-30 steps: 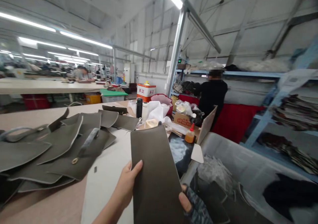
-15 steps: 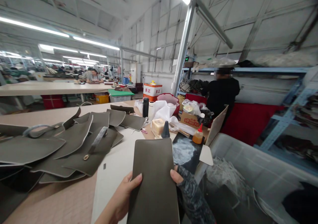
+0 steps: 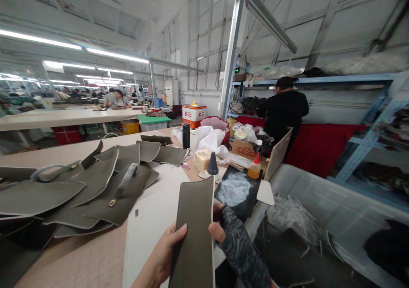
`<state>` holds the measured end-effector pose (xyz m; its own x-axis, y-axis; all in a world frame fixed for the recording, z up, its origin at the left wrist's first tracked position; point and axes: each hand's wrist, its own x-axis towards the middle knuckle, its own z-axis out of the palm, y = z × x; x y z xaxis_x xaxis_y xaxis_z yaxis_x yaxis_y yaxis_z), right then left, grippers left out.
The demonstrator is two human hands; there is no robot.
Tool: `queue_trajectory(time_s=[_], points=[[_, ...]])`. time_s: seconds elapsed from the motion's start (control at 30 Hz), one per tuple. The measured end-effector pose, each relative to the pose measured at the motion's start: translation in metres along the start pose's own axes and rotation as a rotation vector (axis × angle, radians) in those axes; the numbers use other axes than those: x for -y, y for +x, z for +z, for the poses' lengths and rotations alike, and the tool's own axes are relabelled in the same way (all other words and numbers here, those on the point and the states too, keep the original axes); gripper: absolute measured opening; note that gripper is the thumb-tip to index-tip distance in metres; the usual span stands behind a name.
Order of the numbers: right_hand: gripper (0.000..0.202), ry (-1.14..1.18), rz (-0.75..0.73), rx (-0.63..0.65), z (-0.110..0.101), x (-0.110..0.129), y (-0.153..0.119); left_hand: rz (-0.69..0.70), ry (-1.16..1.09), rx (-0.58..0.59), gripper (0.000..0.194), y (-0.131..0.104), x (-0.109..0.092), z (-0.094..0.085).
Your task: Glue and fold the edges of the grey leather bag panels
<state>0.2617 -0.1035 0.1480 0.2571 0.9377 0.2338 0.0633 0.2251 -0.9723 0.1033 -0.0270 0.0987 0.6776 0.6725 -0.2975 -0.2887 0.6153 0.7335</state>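
Note:
A long olive-grey panel with pale edges (image 3: 194, 232) is held upright in front of me, turned partly edge-on. My left hand (image 3: 166, 250) grips its left edge, thumb on the front face and fingers behind. On the right edge, my right hand (image 3: 218, 225) holds the panel with thumb near the edge; a dark patterned sleeve reaches over the palm. Behind the panel lies a white sheet (image 3: 147, 222) with a small dark chip (image 3: 136, 212) on it.
Several similar panels (image 3: 108, 190) lie piled at left. Beyond my hands are a dark cone (image 3: 212, 164), a black board smeared white (image 3: 234, 188) and an orange-filled bottle (image 3: 254, 168). A translucent bin (image 3: 338, 207) stands at right. A person in black (image 3: 284, 109) is near the shelves.
The panel has turned about its long axis and looks narrower, its right edge now showing. My right hand has shifted left with it, and more of its back is visible.

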Motion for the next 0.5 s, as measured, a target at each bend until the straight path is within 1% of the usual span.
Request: queue_trajectory(time_s=[0.07,0.1,0.17,0.27,0.37,0.43,0.5], points=[[0.051,0.074,0.025,-0.042,0.003,-0.006,0.000,0.006,0.005,-0.004,0.050,0.002,0.003,0.002],[0.055,0.128,0.030,-0.038,0.005,-0.007,0.001,0.006,0.000,-0.004,0.050,0.003,0.004,0.003],[0.057,0.242,0.036,0.012,0.009,-0.004,0.000,0.008,-0.017,-0.001,0.050,0.004,0.005,0.003],[0.051,0.394,0.092,0.090,0.012,0.007,-0.001,0.017,-0.026,0.017,0.049,0.004,0.006,0.001],[0.045,0.499,0.121,0.116,0.010,0.015,-0.002,0.027,0.002,0.014,0.044,0.002,0.005,-0.001],[0.041,0.520,0.103,0.126,0.007,0.015,-0.001,0.032,0.018,-0.006,0.042,0.001,0.003,-0.001],[0.038,0.510,0.059,0.115,0.004,0.014,0.000,0.028,0.028,-0.028,0.048,0.000,0.001,0.001]])
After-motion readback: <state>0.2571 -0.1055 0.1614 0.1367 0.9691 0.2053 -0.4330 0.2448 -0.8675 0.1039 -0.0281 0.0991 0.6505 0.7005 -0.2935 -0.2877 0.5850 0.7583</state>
